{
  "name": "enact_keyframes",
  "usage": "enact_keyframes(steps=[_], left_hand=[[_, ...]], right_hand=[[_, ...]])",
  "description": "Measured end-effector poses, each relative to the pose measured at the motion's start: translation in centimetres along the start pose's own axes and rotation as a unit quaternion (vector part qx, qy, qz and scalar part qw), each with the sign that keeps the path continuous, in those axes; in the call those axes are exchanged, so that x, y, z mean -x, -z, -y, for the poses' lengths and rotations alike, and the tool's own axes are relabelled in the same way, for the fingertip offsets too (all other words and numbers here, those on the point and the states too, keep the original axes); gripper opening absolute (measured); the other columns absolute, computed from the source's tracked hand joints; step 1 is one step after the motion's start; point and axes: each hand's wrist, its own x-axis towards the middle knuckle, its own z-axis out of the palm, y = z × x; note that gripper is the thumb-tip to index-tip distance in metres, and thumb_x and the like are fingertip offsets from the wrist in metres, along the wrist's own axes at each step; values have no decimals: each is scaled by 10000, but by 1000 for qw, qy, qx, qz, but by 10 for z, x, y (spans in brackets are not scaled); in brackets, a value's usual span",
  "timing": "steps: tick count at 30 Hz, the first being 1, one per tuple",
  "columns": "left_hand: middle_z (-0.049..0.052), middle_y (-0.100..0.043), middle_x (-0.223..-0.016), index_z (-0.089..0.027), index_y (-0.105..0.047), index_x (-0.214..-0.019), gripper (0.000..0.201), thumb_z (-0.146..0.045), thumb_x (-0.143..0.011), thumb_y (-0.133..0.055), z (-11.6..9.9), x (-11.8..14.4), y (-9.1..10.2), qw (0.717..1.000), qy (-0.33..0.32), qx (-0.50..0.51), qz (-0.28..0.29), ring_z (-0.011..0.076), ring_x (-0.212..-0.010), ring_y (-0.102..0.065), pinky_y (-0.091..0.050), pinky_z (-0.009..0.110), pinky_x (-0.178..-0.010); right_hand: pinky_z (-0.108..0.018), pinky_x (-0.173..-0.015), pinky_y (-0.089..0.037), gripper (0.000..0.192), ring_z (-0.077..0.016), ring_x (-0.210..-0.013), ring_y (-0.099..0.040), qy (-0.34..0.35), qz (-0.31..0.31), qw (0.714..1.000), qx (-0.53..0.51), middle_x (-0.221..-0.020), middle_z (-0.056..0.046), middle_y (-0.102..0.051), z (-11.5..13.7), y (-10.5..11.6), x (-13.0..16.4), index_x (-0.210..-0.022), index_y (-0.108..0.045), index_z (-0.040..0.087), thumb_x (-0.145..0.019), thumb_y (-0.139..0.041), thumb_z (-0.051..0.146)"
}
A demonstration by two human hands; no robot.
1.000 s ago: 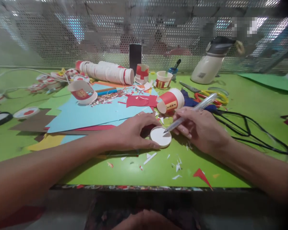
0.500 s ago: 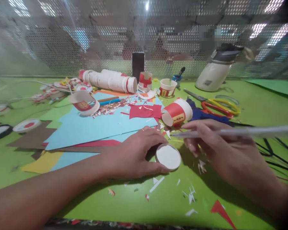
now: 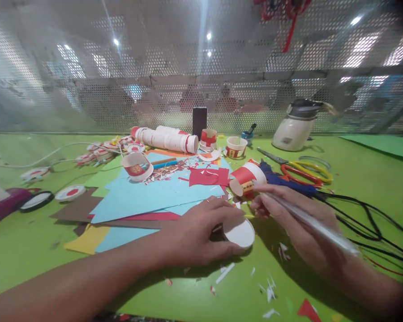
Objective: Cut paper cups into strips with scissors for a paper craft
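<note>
My left hand (image 3: 204, 232) is closed around the edge of a white round disc (image 3: 240, 231), which looks like a cut-off paper cup bottom, on the green table. The thumb rests at its near edge and the fingers curl over its far side. My right hand (image 3: 298, 223) grips a slim, pale, pen-like tool (image 3: 315, 223), blurred along its shaft. Its tip is hidden by the fingers. Just beyond that hand, a red-and-white paper cup (image 3: 250, 174) lies tipped on its side. Small white paper scraps (image 3: 269, 290) are scattered near both hands.
Stacked coloured paper (image 3: 130, 197) lies left of centre, with a cut cup (image 3: 137, 167) on it. Behind are a stack of cups (image 3: 166, 139) and a dark upright block (image 3: 199, 120). Scissors (image 3: 305, 172), a blue glue gun (image 3: 282, 179), black cables (image 3: 362, 214) and a white jug (image 3: 293, 129) occupy the right.
The pen-like tool has swung from level to slanting down toward me, with its tip no longer in sight. My left hand still holds the disc. The camera view has tilted upward.
</note>
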Motion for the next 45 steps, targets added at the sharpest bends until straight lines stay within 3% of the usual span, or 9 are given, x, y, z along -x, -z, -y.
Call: enact_keyframes(steps=[4, 6, 9, 14, 20, 29, 38, 42, 45], left_hand=[[86, -584, -1285, -239, -522, -1283, 531, -385, -796, -675, 3, -3, 16, 989, 20, 34, -140, 206, -1113, -577, -496, 340, -922], [94, -620, -1232, -216, -541, -1255, 499, -398, -804, -656, 12, -6, 31, 974, 45, -12, -221, 211, -1082, -594, -504, 357, -907], [116, -631, -1203, -172, -526, -1273, 533, -384, -798, -643, 34, -11, 53, 949, 110, -116, -273, 221, -1012, -619, -518, 370, -860], [166, -590, -1291, -115, -495, -1311, 594, -397, -796, -584, 63, -10, 69, 918, 223, -272, -183, 308, -1158, -560, -446, 424, -964], [121, -640, -1242, -179, -599, -1193, 448, -425, -838, -478, 71, -9, 69, 888, 279, -346, -114, 297, -1124, -592, -442, 373, -941], [159, -661, -1179, -155, -583, -1243, 509, -440, -849, -431, 71, -7, 62, 860, 298, -394, -129, 316, -1077, -610, -450, 394, -903], [143, -651, -1206, -149, -647, -1125, 446, -410, -800, -490, 78, -4, 68, 850, 318, -398, -136, 294, -1127, -584, -424, 354, -960], [146, -686, -1117, -153, -668, -1068, 409, -409, -792, -509, 76, 0, 72, 850, 322, -393, -135, 300, -1049, -617, -463, 353, -891], [158, -686, -1093, -135, -663, -1077, 413, -401, -792, -528, 66, 6, 72, 857, 304, -387, -149, 307, -1052, -611, -462, 357, -900]], right_hand=[[-305, -590, -577, 215, -229, -763, -721, 51, 26, 997, 50, -920, -71, -761, -2, 2, -2, -1001, -687, 240, -898, -531, 345], [-316, -609, -580, 225, -244, -797, -727, 64, 39, 996, 57, -964, -84, -762, -3, 1, -2, -1015, -688, 225, -891, -537, 335], [-322, -682, -578, 214, -234, -799, -725, 78, 45, 994, 59, -969, -90, -763, -5, -4, -1, -1009, -692, 204, -882, -547, 299], [-305, -638, -539, 200, -204, -707, -691, 87, 51, 992, 69, -887, -67, -752, -3, -7, 2, -1019, -678, 195, -878, -559, 271], [-332, -670, -512, 193, -208, -701, -668, 115, 78, 987, 80, -881, -60, -733, -7, -7, 4, -1033, -675, 223, -882, -557, 247], [-334, -673, -502, 195, -226, -756, -675, 158, 117, 976, 99, -918, -83, -731, -15, -11, 3, -1033, -659, 226, -895, -523, 250], [-311, -620, -485, 189, -201, -601, -648, 132, 109, 984, 53, -768, -40, -741, -11, -8, 2, -963, -705, 240, -865, -552, 289], [-291, -572, -474, 164, -178, -547, -622, 119, 87, 989, 14, -693, -24, -713, -9, -9, 3, -886, -711, 237, -859, -577, 327], [-277, -519, -471, 255, -154, -482, -565, 97, 31, 995, -9, -615, -2, -651, -6, -4, 2, -955, -683, 216, -921, -499, 390]])
